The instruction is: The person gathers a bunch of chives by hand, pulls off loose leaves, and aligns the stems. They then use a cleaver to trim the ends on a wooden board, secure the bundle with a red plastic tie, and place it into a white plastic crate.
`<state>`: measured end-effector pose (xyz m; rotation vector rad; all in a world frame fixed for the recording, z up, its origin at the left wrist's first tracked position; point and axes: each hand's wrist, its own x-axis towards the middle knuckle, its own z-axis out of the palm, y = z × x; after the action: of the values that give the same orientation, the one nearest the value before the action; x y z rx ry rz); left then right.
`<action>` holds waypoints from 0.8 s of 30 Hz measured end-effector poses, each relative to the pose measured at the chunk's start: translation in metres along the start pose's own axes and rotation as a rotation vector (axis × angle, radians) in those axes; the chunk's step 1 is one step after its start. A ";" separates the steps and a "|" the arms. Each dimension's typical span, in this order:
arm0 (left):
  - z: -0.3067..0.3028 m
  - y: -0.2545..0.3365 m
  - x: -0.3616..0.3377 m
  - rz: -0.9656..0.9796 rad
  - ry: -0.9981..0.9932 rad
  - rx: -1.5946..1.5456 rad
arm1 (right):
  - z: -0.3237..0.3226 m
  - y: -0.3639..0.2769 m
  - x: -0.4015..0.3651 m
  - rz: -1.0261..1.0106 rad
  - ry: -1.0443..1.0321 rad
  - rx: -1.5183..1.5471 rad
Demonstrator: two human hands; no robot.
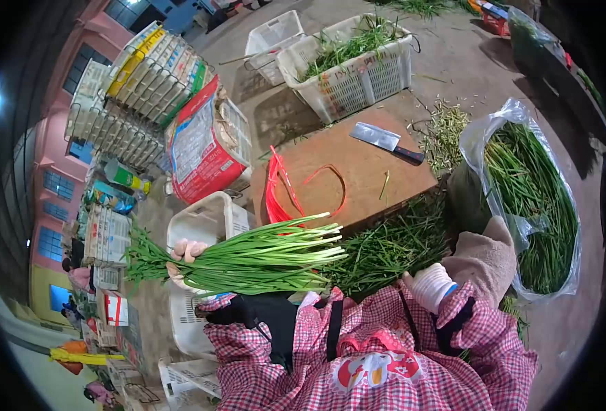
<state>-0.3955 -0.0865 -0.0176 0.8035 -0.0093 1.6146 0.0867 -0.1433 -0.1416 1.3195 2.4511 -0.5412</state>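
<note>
My left hand (188, 251) is closed round a thick bunch of garlic chives (275, 255), with leafy tips to the left and pale cut ends to the right. My right hand (429, 286), in a white knit glove, rests low by my checked apron (378, 346); its fingers are mostly hidden. Loose green trimmings (392, 250) lie just beyond it. On the brown board (368, 181) are a cleaver (387, 142) with a black handle and red plastic strips (277, 188). A clear plastic bag (473, 140) full of chives (529, 198) stands to the right.
White crates (203, 205) stand beneath and beside the bunch. A larger crate (357, 85) behind the board holds greens. Cut stem ends (447, 133) are heaped right of the board. A red-and-white sack (207, 147) and stacked crates (152, 75) rise at left.
</note>
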 end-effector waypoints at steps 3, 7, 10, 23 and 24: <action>0.045 -0.022 0.011 -0.087 -0.077 -0.051 | -0.067 -0.019 -0.025 -0.218 0.293 0.521; 0.039 -0.014 0.008 -0.056 -0.052 -0.069 | -0.117 -0.045 -0.019 -0.210 0.597 0.880; 0.053 -0.020 0.018 -0.073 -0.155 -0.056 | -0.122 -0.052 0.009 -0.185 0.796 0.775; 0.100 -0.055 0.034 -0.070 -0.325 -0.048 | -0.141 -0.066 0.028 -0.497 0.340 1.537; 0.097 -0.053 0.032 -0.073 -0.321 -0.048 | -0.151 -0.060 0.014 -0.544 0.081 1.929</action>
<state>-0.3011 -0.0894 0.0488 1.0064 -0.2434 1.3977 0.0153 -0.0936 -0.0037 0.7584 1.7383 -3.3903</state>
